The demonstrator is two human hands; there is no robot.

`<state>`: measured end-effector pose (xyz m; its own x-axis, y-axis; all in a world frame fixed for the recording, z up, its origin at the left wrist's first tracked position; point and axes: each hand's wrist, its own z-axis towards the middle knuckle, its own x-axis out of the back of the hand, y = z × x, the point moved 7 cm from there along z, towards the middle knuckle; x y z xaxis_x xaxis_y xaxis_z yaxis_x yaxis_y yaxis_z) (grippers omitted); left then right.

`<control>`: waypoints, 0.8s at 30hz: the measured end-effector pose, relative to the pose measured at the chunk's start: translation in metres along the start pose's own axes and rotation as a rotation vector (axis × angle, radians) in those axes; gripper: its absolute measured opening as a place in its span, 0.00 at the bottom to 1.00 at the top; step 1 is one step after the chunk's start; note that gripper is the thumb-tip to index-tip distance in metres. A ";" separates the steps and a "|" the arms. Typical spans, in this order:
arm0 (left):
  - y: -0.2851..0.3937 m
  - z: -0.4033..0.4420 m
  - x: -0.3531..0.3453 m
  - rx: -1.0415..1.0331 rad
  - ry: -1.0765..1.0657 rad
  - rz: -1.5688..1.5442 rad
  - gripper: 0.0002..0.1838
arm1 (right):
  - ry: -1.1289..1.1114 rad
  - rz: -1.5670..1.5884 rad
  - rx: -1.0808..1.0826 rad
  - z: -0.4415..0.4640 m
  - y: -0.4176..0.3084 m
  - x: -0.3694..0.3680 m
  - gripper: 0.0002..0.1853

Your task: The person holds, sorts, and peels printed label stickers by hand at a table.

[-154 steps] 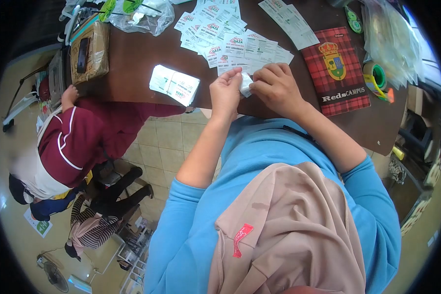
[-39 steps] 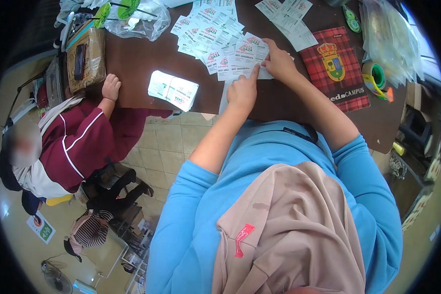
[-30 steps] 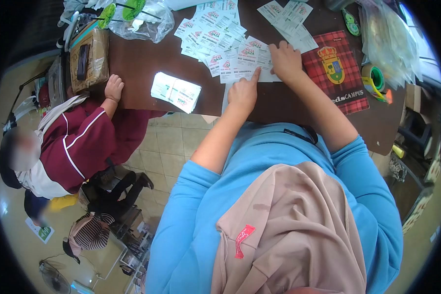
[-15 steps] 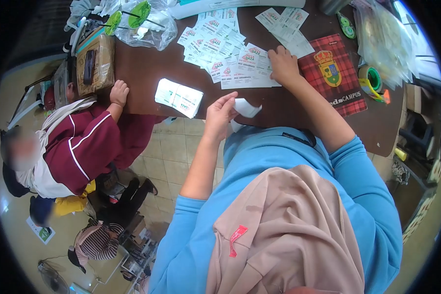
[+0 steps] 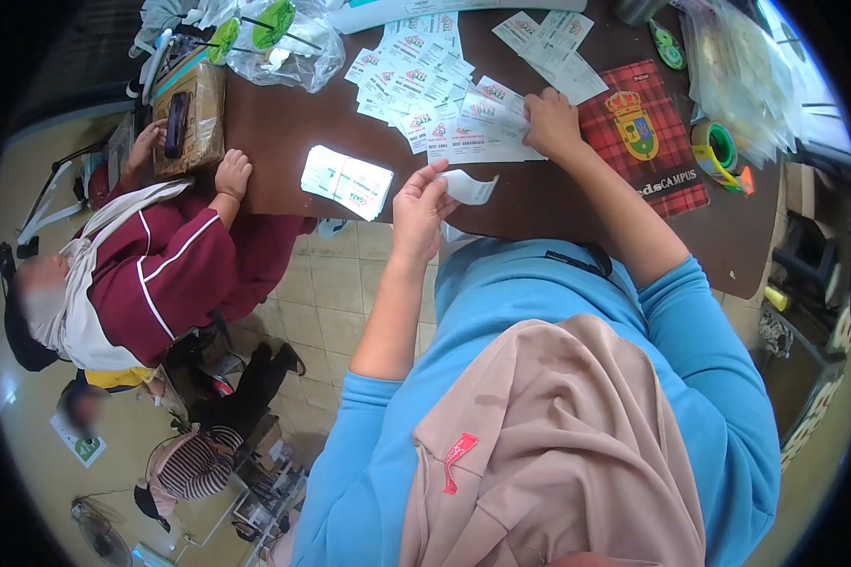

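My left hand (image 5: 419, 210) is closed near the table's front edge, pinching a curled white paper strip (image 5: 470, 188) between thumb and fingers. My right hand (image 5: 552, 125) lies at the right end of a row of printed labels (image 5: 482, 132), its fingers spread and fingertips touching the paper. Beyond it spreads a loose pile of similar labels (image 5: 411, 71) with red and green print. To the left of my left hand sits a banded stack of labels (image 5: 347, 182).
A red plaid notebook (image 5: 638, 132) lies right of my right hand, near a tape roll (image 5: 714, 149) and plastic bags (image 5: 742, 76). More labels (image 5: 553, 52) lie at the back. On the left are a taped cardboard box (image 5: 199, 128) and a seated person in maroon (image 5: 170, 274).
My left hand has shifted slightly left and up with the paper strip. My right hand stays at the labels, fingers slightly shifted. The person in maroon now has another hand by the box.
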<state>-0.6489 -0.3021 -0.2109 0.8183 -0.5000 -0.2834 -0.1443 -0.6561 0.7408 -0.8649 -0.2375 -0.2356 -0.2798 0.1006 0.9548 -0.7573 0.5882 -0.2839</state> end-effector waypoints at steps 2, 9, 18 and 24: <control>0.003 0.001 0.002 -0.027 0.013 0.033 0.14 | -0.116 0.236 -0.030 0.003 0.006 0.006 0.14; 0.028 -0.004 -0.017 -0.082 0.055 0.052 0.13 | 0.347 0.384 -0.172 0.033 0.063 0.056 0.23; 0.033 0.008 -0.028 -0.096 0.011 0.094 0.12 | 0.173 0.469 0.662 -0.065 -0.085 0.088 0.15; 0.021 0.008 -0.034 -0.073 0.032 0.091 0.14 | 0.311 0.419 0.661 -0.078 -0.083 0.089 0.15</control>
<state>-0.6838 -0.3035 -0.1903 0.8214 -0.5364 -0.1939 -0.1788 -0.5649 0.8056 -0.7808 -0.2147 -0.1200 -0.5127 0.4792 0.7124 -0.8439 -0.1286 -0.5208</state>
